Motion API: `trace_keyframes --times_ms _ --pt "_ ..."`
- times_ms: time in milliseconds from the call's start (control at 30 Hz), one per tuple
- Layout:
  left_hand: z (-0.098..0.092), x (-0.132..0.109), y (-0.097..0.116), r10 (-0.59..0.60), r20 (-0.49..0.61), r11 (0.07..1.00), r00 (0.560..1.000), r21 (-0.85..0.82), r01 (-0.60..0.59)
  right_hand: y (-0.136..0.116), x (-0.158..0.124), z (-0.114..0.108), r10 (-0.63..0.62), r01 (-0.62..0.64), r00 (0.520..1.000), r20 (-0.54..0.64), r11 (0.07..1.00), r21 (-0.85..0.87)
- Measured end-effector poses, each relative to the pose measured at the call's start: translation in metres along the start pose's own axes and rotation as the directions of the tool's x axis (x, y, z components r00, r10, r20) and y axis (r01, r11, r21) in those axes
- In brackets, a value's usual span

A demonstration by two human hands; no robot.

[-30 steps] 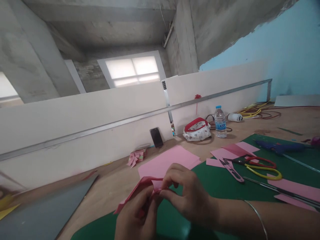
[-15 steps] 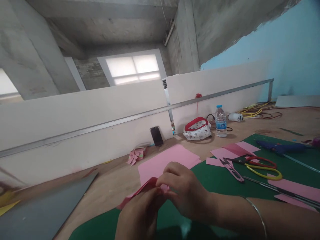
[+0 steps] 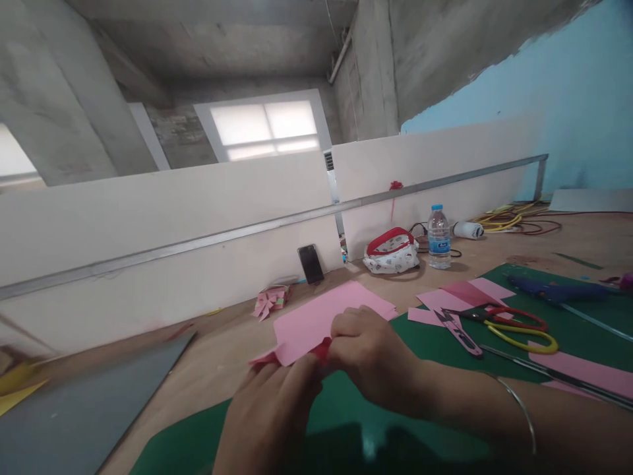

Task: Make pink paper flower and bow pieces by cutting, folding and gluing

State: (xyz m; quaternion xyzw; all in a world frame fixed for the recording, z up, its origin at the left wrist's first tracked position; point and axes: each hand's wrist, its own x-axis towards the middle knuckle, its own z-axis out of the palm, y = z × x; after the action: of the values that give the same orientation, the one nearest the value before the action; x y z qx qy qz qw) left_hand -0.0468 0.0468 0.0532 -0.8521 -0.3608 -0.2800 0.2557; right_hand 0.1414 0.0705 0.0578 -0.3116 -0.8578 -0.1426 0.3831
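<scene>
Both hands grip a folded piece of red-pink paper (image 3: pixel 321 349) above the green cutting mat (image 3: pixel 356 422). My left hand (image 3: pixel 277 402) covers much of it, its fingers closed over the near side. Pinching the right end is my right hand (image 3: pixel 368 353), with a thin bangle on the wrist. Just beyond the hands lies a stack of pink paper sheets (image 3: pixel 329 310). To the right rest scissors (image 3: pixel 519 330) with red and yellow handles and pink thread snips (image 3: pixel 459 333). Most of the held paper's shape is hidden by my fingers.
A phone (image 3: pixel 310 264) leans on the white partition beside a pink paper bow (image 3: pixel 270 300). Further right stand a white-and-red pouch (image 3: pixel 393 254) and a water bottle (image 3: pixel 439 241). A blue glue gun (image 3: pixel 554 290) lies on the mat. A grey board (image 3: pixel 89 402) occupies the left.
The paper has dropped lower and flatter between my hands, and less of it shows. My right hand has closed more tightly, its fingers curled in. My left hand has turned, knuckles up.
</scene>
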Motion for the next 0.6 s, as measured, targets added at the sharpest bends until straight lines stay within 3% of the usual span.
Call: trace_keyframes --times_ms 133,300,500,600 --pt "-0.002 0.001 -0.01 0.015 -0.03 1.0 0.999 0.015 -0.014 0.005 0.004 -0.004 0.055 -0.058 0.994 0.09 0.998 0.029" --pt "0.0 -0.002 -0.009 0.03 0.004 0.998 1.0 -0.052 -0.029 0.0 -0.001 0.0 0.025 -0.014 0.995 0.096 0.993 -0.114" --pt "-0.007 0.004 -0.017 -0.009 0.003 1.0 1.0 0.01 0.009 0.014 0.004 -0.003 0.161 -0.174 0.972 0.17 0.982 0.069" --pt "-0.007 0.006 -0.02 0.004 0.021 0.999 1.0 0.043 -0.005 0.014 0.003 0.0 0.191 -0.203 0.969 0.156 0.978 0.059"
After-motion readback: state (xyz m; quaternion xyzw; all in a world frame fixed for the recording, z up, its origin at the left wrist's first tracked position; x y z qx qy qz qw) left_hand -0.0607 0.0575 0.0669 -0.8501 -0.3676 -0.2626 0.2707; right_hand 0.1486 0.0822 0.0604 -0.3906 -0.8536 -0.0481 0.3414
